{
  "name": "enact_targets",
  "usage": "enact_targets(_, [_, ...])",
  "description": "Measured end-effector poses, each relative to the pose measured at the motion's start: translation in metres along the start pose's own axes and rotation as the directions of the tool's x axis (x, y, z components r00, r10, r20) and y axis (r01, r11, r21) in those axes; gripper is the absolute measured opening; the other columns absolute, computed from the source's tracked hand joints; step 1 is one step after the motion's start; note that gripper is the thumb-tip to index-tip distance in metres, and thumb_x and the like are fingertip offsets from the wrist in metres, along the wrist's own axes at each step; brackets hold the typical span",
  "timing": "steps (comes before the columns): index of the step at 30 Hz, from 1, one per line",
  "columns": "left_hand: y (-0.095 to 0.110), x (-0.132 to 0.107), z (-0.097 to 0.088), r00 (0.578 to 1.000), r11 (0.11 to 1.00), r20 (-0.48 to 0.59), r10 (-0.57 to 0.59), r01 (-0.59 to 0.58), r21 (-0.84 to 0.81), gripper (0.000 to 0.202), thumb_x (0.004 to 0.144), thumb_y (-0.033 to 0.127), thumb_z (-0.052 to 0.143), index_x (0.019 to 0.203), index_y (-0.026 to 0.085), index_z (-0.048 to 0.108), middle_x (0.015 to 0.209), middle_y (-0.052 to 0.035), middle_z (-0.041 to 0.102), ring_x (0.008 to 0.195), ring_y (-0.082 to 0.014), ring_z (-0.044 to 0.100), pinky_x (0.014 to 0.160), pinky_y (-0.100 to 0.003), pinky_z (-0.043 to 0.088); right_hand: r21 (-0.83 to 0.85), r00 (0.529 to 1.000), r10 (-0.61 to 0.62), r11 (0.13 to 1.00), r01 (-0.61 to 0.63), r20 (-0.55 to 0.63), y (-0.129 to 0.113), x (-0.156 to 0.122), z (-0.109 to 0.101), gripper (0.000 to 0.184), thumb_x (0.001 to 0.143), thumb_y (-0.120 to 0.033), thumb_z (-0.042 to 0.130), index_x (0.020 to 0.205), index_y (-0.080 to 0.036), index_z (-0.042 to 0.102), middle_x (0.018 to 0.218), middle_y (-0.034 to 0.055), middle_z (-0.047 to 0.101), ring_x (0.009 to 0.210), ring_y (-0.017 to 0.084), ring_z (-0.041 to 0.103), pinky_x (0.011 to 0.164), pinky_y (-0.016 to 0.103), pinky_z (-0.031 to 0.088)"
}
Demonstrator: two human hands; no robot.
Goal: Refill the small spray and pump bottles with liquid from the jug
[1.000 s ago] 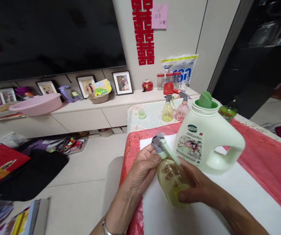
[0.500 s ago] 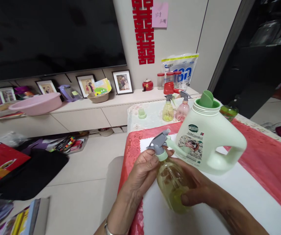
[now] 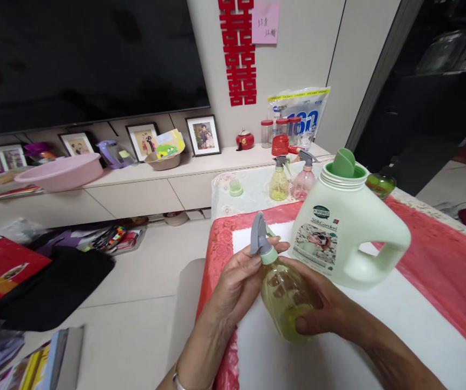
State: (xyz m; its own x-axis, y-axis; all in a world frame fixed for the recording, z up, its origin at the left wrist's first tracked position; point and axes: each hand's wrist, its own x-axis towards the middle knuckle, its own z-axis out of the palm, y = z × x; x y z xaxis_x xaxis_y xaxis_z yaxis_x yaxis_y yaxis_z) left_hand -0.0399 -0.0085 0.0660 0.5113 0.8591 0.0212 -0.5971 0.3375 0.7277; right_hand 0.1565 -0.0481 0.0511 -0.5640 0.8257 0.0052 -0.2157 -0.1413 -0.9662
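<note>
A clear spray bottle (image 3: 283,290) with yellowish liquid low inside is tilted over the table. Its grey trigger head (image 3: 260,235) sits on a pale green collar. My left hand (image 3: 241,276) is closed around the collar and the lower part of the head. Around the bottle's body, my right hand (image 3: 324,309) is closed, thumb on the near side. Just beyond my hands stands a large pale green jug (image 3: 346,233) with a handle and a printed label; a darker green spout shows in its open neck.
Yellow (image 3: 279,181) and pink (image 3: 303,181) spray bottles stand at the table's back, near a light green cap (image 3: 236,188). A white sheet (image 3: 265,352) lies over a red cloth (image 3: 439,260). Behind is a cabinet (image 3: 135,189) with picture frames and a pink basin (image 3: 60,172).
The grey trigger head has turned on the bottle, its nozzle swinging from pointing right to facing away from me. Both hands stay on the bottle, and the jug stands where it was.
</note>
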Motion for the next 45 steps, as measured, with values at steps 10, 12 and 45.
enact_targets(10, [-0.008,0.005,0.003,0.988,0.999,-0.149,0.033,-0.030,0.018,0.047,0.068,0.035,0.092,0.107,0.015,0.075,0.110,-0.0127,0.077,0.104,-0.0261,0.071,0.101,-0.038,0.048,-0.127,0.992,0.035,0.991,-0.050,-0.119,0.007,-0.001,-0.004,0.101,0.072,-0.046,0.088,0.157,-0.030,0.036,0.153,0.0080,0.040,0.129,0.024,0.050,0.114,0.041,0.041])
enact_targets(12, [-0.008,0.003,0.005,0.992,0.999,-0.122,0.037,-0.034,0.029,0.046,0.078,0.040,0.085,0.115,0.015,0.074,0.117,-0.0141,0.076,0.111,-0.0276,0.069,0.104,-0.038,0.046,-0.179,0.990,0.011,0.983,-0.037,-0.144,0.010,-0.001,-0.005,0.099,0.073,-0.047,0.088,0.156,-0.031,0.036,0.155,0.0081,0.038,0.130,0.025,0.050,0.114,0.042,0.042])
enact_targets(45, [0.001,0.001,0.010,0.978,0.997,-0.197,0.071,-0.067,0.031,0.039,0.080,0.031,0.084,0.114,0.016,0.072,0.117,-0.0123,0.076,0.120,-0.0297,0.067,0.101,-0.038,0.052,0.247,0.999,0.036,0.968,-0.040,0.023,0.011,0.002,-0.007,0.079,0.082,-0.038,0.082,0.152,-0.027,0.047,0.140,0.0093,0.052,0.126,0.021,0.053,0.108,0.033,0.042])
